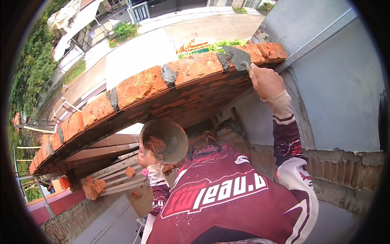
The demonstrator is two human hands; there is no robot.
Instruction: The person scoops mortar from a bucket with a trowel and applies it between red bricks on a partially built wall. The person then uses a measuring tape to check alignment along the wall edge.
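The right hand [268, 83] mostly covers the handle of the trowel [239, 58]; the bowl [178, 140] partly hides the left hand [148, 157].

Two hands [268, 83], one trowel [243, 62] at one o'clock and one bowl [178, 137] at eight o'clock, as at least seven bricks [199, 65] and five mortar clumps [168, 76] line an arc from nine to one o'clock.

The bricks [142, 86] are showing mottled orange-red, with the mortar dabs [168, 74] reading dark grey between them. The trowel [239, 59] is presenting a grey blade. The bowl [181, 139] is displaying a dull grey-brown inside, patched orange-red. The shirt [243, 211] is bearing white and red lettering on maroon; its right sleeve [284, 138] is alternating maroon with white. The wall [341, 93] is showing plain blue-grey, the foliage [30, 77] green.
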